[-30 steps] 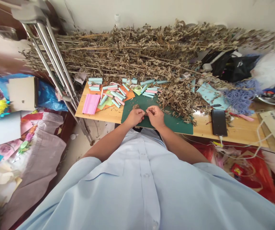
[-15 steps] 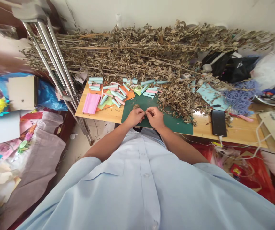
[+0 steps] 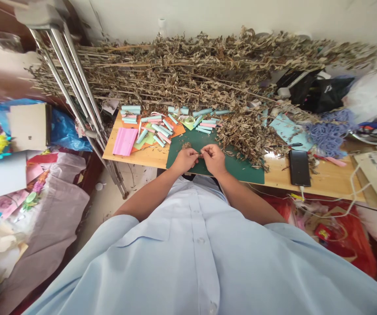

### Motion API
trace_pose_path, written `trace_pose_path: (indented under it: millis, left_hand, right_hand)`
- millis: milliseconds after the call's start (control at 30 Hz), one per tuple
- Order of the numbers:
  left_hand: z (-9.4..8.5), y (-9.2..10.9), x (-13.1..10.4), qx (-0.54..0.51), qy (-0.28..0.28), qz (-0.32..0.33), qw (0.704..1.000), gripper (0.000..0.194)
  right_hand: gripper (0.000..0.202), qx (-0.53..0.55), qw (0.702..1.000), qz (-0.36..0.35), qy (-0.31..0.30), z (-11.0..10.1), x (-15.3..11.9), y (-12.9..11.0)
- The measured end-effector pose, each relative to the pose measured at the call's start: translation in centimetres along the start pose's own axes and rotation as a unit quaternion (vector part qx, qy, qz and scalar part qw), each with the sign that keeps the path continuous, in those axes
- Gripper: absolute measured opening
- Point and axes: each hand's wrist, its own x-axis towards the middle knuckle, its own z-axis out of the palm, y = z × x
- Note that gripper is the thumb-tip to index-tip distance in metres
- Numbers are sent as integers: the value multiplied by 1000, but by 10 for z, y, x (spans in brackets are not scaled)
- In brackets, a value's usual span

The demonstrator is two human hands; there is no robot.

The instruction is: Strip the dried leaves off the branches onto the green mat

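Observation:
Over a dark green mat [image 3: 244,168], my left hand [image 3: 185,160] and my right hand [image 3: 213,159] meet with fingertips pinched. Whatever lies between the fingers is too small to make out. Just behind my left hand sits a little clump of brown dried plant matter [image 3: 186,145]. To the right of my right hand, a heap of dried leaves [image 3: 245,138] covers part of the mat. Small blue and pink paper rolls [image 3: 204,127] lie along the mat's back left edge.
Long dried plant stalks [image 3: 175,74] fill the back of the wooden table [image 3: 155,161]. A pink paper stack [image 3: 125,141] and more rolls lie left. At right are a phone [image 3: 299,168] on a cable, a pen and purple cord [image 3: 331,129]. Metal crutches [image 3: 73,78] lean at the left.
My right hand has lifted slightly away from me, and its fingertips have parted a little from those of my left hand. My left hand is nearly still.

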Motion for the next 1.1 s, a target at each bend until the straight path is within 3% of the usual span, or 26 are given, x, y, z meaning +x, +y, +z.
trace_pose_path:
  millis: [367,633,833,1100]
  left_hand:
    - [-1,0,-2,22,1,21,1000,10]
    - [1,1,-2,9,1,18,1000,9]
    - [0,8,-7,-32,2,2,999,8]
    - [0,2,-4,-40,12,11,999,5]
  right_hand:
    - [20,-22,998,-53,-25,-1,-5,-5]
    - [14,-71,996,-35,-25,-2,-6,-6]
    - [24,-19,1000,7,-9,0,0,-2]
    - [18,-54,997,-33,-37,-5,-5,-15]
